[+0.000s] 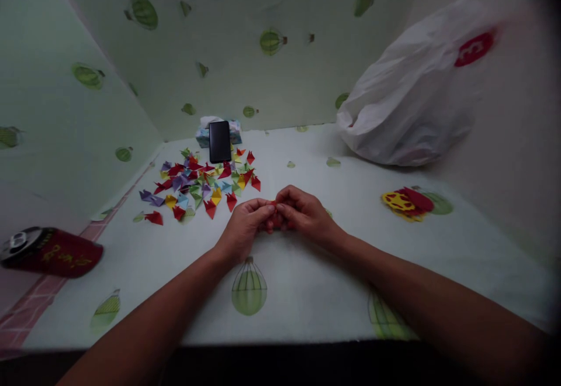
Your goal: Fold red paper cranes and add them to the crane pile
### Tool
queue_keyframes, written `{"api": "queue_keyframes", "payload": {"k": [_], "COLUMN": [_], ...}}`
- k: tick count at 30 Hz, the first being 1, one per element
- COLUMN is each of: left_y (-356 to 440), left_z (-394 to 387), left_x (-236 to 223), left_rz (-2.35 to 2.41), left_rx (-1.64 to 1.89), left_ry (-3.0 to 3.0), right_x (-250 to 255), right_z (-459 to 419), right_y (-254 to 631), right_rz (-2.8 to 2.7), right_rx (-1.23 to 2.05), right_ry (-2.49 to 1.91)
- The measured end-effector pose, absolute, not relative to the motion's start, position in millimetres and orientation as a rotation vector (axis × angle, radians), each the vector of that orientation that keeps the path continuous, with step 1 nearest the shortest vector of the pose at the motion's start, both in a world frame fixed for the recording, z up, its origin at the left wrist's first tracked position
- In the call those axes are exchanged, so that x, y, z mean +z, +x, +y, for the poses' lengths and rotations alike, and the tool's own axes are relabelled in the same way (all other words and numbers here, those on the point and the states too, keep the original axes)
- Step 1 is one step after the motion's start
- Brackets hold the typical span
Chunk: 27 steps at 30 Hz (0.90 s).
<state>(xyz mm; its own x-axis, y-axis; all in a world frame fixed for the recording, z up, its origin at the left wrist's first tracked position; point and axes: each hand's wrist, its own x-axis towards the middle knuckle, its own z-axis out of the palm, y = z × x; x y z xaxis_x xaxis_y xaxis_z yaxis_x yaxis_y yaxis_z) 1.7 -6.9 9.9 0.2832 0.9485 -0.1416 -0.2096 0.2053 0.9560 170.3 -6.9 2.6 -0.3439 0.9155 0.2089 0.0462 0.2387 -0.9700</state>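
Near the middle of the table, my left hand (246, 224) and my right hand (307, 213) meet, both closed with thumbs and fingers pinching. Between the fingertips is a small piece of red folded paper (274, 203), mostly covered by them. Its exact shape is hidden. Just left of my left hand spreads a loose pile of folded paper cranes (197, 182) in red, yellow, purple, green and blue. The nearest is a red crane (231, 200), apart from my hand.
A black phone (220, 142) leans on a tissue box (202, 135) behind the pile. At left lies a red drink can (56, 252). A white plastic bag (403, 93) bulges at back right, with red and yellow cut-out pieces (405, 203) in front. The table's front edge (280, 342) is close.
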Motion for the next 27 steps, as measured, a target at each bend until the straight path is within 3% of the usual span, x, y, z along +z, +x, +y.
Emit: {"api": "queue_keyframes", "payload": {"k": [9,27], "left_y": [0.4,-0.7], "left_z": [-6.1,-6.0], "left_x": [9.8,6.1], "left_rz": [0.895,0.931], "left_rx": [0.969,1.039], "left_ry": [0.974,1.174], "right_x": [3.9,0.9], "right_z": [-7.0,-5.1], "right_y": [171.7,169.6], "right_rz": [-1.719,-1.548], "right_rx": [1.054,1.269], "right_ry": [-0.917,-0.872]}}
